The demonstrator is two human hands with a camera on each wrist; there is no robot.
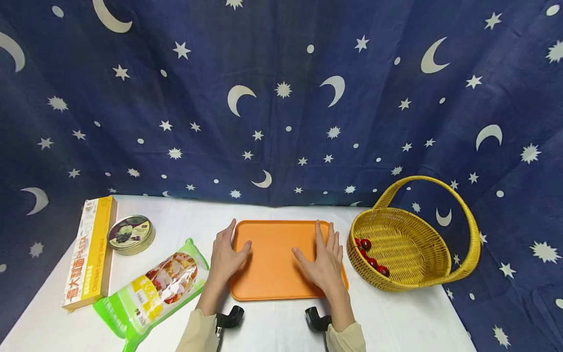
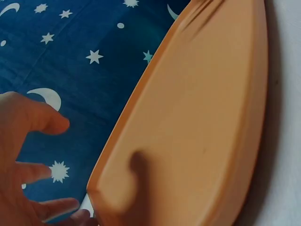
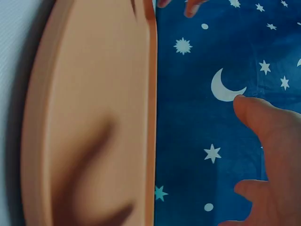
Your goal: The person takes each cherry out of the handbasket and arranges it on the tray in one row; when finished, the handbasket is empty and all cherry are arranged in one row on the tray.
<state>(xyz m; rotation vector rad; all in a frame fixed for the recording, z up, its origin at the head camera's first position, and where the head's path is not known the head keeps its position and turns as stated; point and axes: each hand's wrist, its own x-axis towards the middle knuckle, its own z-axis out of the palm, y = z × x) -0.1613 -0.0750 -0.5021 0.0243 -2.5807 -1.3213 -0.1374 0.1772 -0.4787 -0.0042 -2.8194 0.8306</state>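
An orange rectangular tray [image 1: 277, 264] lies in the middle of the white cloth. At its left edge is my left hand [image 1: 227, 256], fingers extended and thumb spread over the tray. My right hand [image 1: 324, 264] is over the tray's right side, its fingers likewise spread. Neither hand grips anything; whether either touches the rim cannot be told. In the left wrist view, the left thumb and fingers [image 2: 33, 172] stand apart beside the tray [image 2: 183, 117]. The right wrist view shows the right thumb [image 3: 256, 113] away from the tray [image 3: 99, 94], with shadows falling on it.
On the right stands a yellow wicker basket [image 1: 374, 276] with a tall handle, holding several small dark red round fruits [image 1: 371, 262]. To the left are a green food bag [image 1: 154, 293], a round tin [image 1: 131, 233] and a pasta box [image 1: 90, 249]. A star-patterned blue curtain [image 1: 281, 122] hangs behind.
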